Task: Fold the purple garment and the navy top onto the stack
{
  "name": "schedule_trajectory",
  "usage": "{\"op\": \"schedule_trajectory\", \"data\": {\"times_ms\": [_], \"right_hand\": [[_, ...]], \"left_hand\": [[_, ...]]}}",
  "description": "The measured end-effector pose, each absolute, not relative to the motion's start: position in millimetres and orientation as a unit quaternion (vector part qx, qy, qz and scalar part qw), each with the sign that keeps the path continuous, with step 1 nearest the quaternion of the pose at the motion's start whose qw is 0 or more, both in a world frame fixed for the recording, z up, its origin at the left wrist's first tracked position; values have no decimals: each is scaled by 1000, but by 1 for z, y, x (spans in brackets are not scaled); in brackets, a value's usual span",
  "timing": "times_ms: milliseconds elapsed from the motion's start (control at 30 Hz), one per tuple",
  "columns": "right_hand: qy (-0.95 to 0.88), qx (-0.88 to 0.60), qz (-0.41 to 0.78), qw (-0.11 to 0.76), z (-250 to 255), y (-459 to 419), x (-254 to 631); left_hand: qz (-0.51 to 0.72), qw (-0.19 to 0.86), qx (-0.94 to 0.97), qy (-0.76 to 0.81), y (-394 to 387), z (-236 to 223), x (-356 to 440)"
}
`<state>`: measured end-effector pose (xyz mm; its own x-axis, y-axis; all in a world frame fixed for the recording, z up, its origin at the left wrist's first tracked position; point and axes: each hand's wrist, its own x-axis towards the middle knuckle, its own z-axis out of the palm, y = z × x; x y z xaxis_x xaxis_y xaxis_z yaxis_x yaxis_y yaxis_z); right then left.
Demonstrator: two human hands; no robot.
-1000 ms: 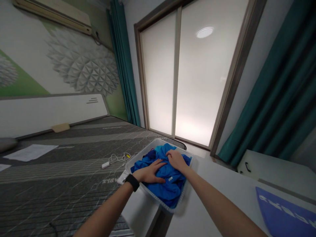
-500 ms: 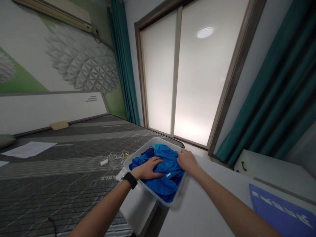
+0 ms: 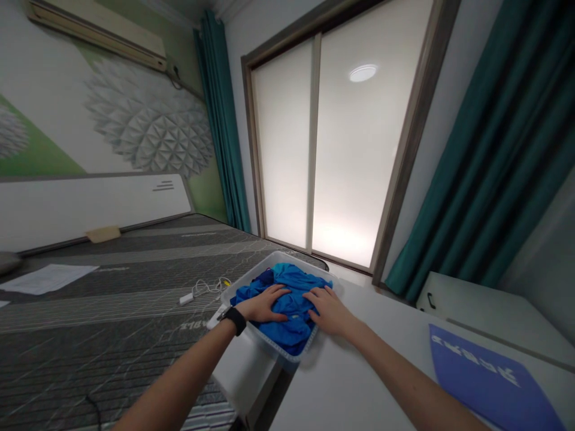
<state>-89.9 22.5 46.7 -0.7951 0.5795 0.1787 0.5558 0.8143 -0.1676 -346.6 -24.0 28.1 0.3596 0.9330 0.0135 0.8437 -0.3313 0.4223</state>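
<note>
A white plastic basket (image 3: 251, 274) sits at the near left corner of a white table (image 3: 359, 383), filled with crumpled blue cloth (image 3: 291, 281). My left hand (image 3: 263, 304), with a black watch on the wrist, lies flat on the cloth with fingers stretched out. My right hand (image 3: 327, 310) rests at the basket's right rim, fingers spread over the edge of the blue cloth. Neither hand grips anything.
A grey bare mattress (image 3: 112, 323) lies left of the table, with a white cable and plug (image 3: 197, 291) and sheets of paper (image 3: 47, 278) on it. A blue mat (image 3: 485, 377) lies on the table at right. Frosted sliding doors and teal curtains stand behind.
My right hand went from the top of the cloth out to the basket's right rim, then came back a little onto the cloth's edge. The left hand stays pressed on the cloth.
</note>
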Motion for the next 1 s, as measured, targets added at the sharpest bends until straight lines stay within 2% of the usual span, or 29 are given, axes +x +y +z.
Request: {"op": "schedule_trajectory", "data": {"times_ms": [100,200,433,667,833,1000], "right_hand": [[-939,-270,26,212,39,5,-54],[-929,-273,3,249,15,-19,-7],[-904,-347,96,231,-46,-70,81],[-877,-394,146,233,-32,-82,83],[-871,-393,160,249,-31,-84,84],[-869,-393,156,257,-34,-86,88]], "left_hand": [[119,175,800,561,-23,28,-347],[107,171,799,566,-21,26,-350],[84,159,804,567,-22,30,-352],[76,107,814,566,-30,54,-337],[115,-26,777,619,-40,73,-286],[34,55,798,600,-60,59,-230]]}}
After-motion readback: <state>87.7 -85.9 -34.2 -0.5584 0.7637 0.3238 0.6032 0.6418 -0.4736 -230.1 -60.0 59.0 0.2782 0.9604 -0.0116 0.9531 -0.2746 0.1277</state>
